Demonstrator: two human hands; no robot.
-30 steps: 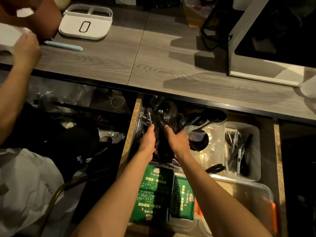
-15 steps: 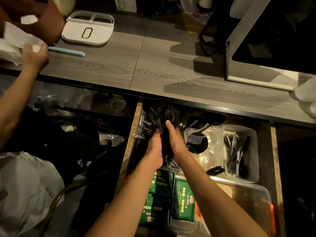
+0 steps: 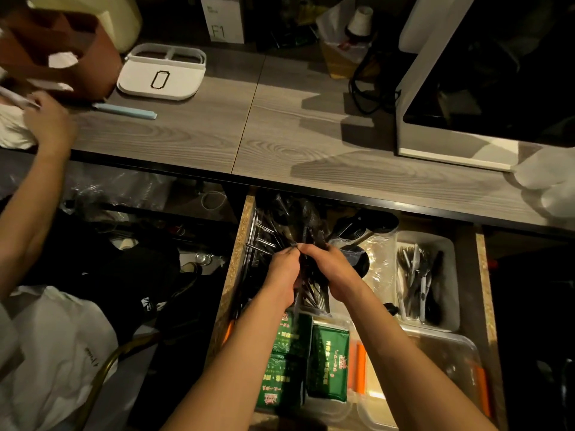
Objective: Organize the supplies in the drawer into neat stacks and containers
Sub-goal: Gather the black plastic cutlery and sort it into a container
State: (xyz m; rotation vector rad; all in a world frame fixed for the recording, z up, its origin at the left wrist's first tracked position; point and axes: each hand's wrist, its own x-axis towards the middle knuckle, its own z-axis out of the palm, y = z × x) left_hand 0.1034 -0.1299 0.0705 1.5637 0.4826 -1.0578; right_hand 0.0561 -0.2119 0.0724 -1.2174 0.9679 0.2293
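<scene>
The open drawer (image 3: 239, 253) sits under the wooden counter. At its back left lies a heap of black plastic cutlery in clear wrappers (image 3: 292, 219). My left hand (image 3: 284, 269) and my right hand (image 3: 329, 269) meet over this heap, fingers curled round a bundle of the wrapped cutlery. Green packets (image 3: 328, 362) stand in a clear container just below my wrists. A white bin (image 3: 451, 306) at the drawer's right holds metal forks and knives (image 3: 415, 281).
On the counter stand a white divided tray (image 3: 161, 73), a light blue pen-like stick (image 3: 124, 110) and a large white appliance (image 3: 435, 119). Another person's hand (image 3: 49, 126) handles white paper at the left. A clear lidded box (image 3: 448, 362) fills the drawer's front right.
My hands have drawn together and closed round the cutlery bundle. The other person's hand has dropped lower on the counter. The camera view has shifted slightly.
</scene>
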